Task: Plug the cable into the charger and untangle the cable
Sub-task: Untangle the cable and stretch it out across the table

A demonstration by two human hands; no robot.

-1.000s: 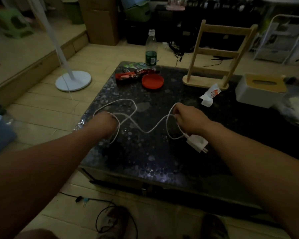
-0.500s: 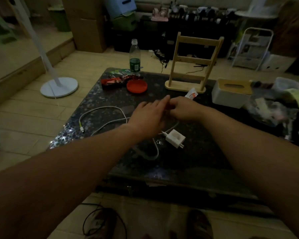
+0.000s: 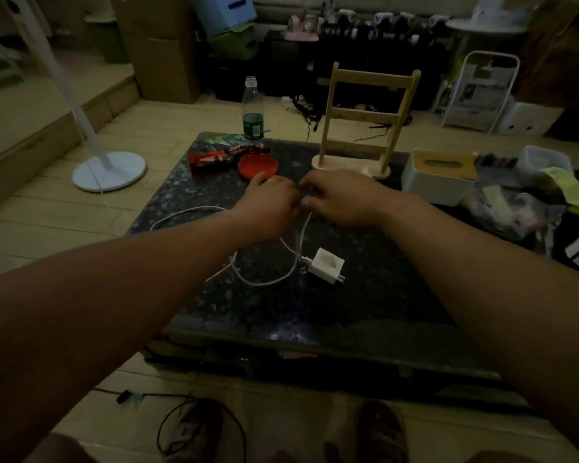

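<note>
A white cube charger (image 3: 326, 265) lies on the dark speckled table (image 3: 365, 305) with its prongs toward me; the white cable (image 3: 268, 280) is plugged into its left side. The cable loops on the table and rises to my hands. My left hand (image 3: 269, 203) and my right hand (image 3: 340, 198) meet above the table's middle, both pinching the cable where they touch. Another stretch of the cable arcs out to the left (image 3: 181, 215) under my left forearm. The fingertips are blurred.
A red lid (image 3: 257, 166), a red snack wrapper (image 3: 214, 158) and a green bottle (image 3: 253, 111) sit at the far left of the table. A wooden rack (image 3: 365, 121) and a white tissue box (image 3: 438, 178) stand behind my hands. Clutter fills the right edge (image 3: 522, 208). A fan base (image 3: 109, 170) stands on the floor.
A second ago my hands were apart with the cable stretched between them. My left hand has moved right to meet my right hand, and the charger now lies on the table.
</note>
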